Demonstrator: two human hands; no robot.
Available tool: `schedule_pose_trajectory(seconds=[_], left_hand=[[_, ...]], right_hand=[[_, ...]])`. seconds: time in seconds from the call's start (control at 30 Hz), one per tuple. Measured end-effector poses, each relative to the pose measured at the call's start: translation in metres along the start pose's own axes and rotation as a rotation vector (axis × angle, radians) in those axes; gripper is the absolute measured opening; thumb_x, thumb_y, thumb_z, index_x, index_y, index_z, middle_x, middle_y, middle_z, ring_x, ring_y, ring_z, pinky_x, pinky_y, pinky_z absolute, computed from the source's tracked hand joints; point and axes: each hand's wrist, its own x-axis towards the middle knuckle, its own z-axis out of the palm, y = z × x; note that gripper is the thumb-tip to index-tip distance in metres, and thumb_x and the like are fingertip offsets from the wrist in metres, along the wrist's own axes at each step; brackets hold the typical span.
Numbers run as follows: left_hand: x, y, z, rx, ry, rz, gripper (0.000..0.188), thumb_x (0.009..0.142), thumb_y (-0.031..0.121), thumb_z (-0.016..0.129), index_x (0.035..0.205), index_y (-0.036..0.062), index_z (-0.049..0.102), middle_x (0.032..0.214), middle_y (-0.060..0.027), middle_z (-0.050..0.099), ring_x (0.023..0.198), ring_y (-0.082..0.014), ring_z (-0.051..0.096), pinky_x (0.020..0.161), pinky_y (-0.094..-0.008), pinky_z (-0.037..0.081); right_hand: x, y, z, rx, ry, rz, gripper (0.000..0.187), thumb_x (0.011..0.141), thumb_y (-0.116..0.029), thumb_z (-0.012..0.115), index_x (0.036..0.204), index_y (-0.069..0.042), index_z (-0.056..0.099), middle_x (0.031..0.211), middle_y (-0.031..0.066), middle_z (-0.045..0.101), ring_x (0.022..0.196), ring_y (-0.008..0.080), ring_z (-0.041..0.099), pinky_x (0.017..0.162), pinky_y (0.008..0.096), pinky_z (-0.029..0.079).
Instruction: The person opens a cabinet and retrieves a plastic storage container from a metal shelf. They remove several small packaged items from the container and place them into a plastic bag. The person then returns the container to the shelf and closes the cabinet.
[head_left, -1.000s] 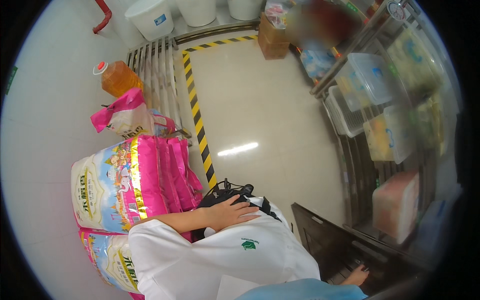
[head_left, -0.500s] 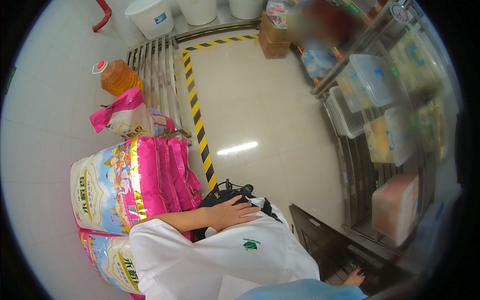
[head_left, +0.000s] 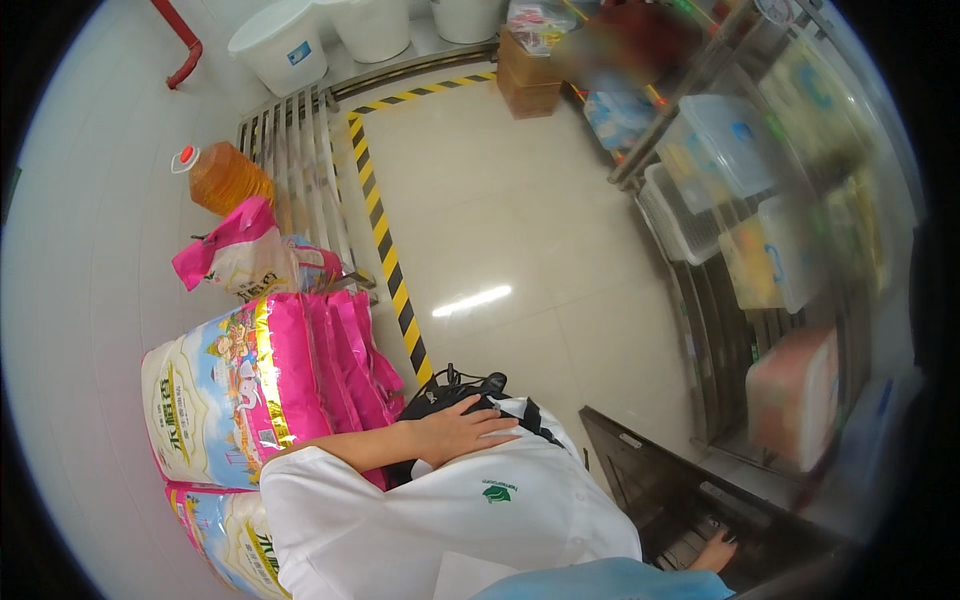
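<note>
My left hand (head_left: 466, 432) lies flat, fingers spread, over the front of my white shirt (head_left: 420, 510) and the edge of a black bag (head_left: 440, 405) at my waist. It holds nothing. At the lower right, my right hand (head_left: 714, 552) reaches to a dark brown door (head_left: 640, 470). Its fingers bend around a small dark handle (head_left: 730, 537) beside a round metal fitting. Part of this hand is hidden by a light blue cloth (head_left: 610, 580) worn at my front.
Stacked rice bags (head_left: 215, 385) line the left, with an oil jug (head_left: 228, 178) beyond on a metal slatted rack (head_left: 290, 150). White buckets (head_left: 280, 45) stand at the back. Right, a shelf holds plastic boxes (head_left: 795, 400). Striped tape (head_left: 385, 250) marks the tiled floor.
The view has tilted and shifted slightly, so the rack, bags and shelf sit a little differently. My left hand stays on the shirt and bag; my right hand stays at the door.
</note>
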Motion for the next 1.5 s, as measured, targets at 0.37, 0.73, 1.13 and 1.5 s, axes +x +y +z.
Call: schedule_pose_trajectory(seconds=[0.37,0.73,1.13,1.5], left_hand=[[0.012,0.007,-0.014,0.008,-0.026,0.01,0.068,0.076,0.015,0.051,0.137,0.0096,0.023,0.144,-0.0097,0.019,0.127,-0.0271,0.03,0.103,-0.0486,0.019],[0.016,0.008,-0.007,0.087,-0.007,0.012,0.059,0.081,0.018,0.045,0.136,0.0088,0.026,0.142,-0.0087,0.022,0.126,-0.0268,0.03,0.102,-0.0487,0.023],[0.059,-0.025,-0.03,0.16,-0.051,0.093,0.057,0.081,0.021,0.043,0.135,0.0087,0.029,0.141,-0.0092,0.026,0.125,-0.0268,0.031,0.101,-0.0471,0.025],[0.162,-0.111,-0.086,0.155,-0.074,-0.137,0.052,0.08,0.025,0.042,0.128,0.0046,0.038,0.141,-0.0081,0.024,0.124,-0.0243,0.032,0.1,-0.0495,0.027]], right_hand=[[-0.011,-0.015,-0.003,-0.117,0.109,0.098,0.038,0.07,-0.03,0.06,0.09,0.002,0.056,0.092,0.0222,0.059,0.085,0.0377,0.057,0.075,0.0438,0.045],[-0.022,-0.041,-0.008,-0.018,0.283,0.074,0.046,0.067,-0.023,0.066,0.099,0.006,0.051,0.109,0.0239,0.052,0.1,0.0386,0.049,0.088,0.044,0.037],[-0.102,-0.213,0.041,0.94,-0.206,-0.239,0.016,0.082,-0.011,0.058,0.095,-0.003,0.062,0.086,0.0081,0.063,0.075,0.0173,0.06,0.064,0.0262,0.047],[0.065,-0.4,0.166,1.317,-0.788,0.072,0.042,0.092,-0.031,0.043,0.123,-0.003,0.043,0.098,0.0091,0.06,0.081,0.014,0.056,0.075,0.0272,0.045]])
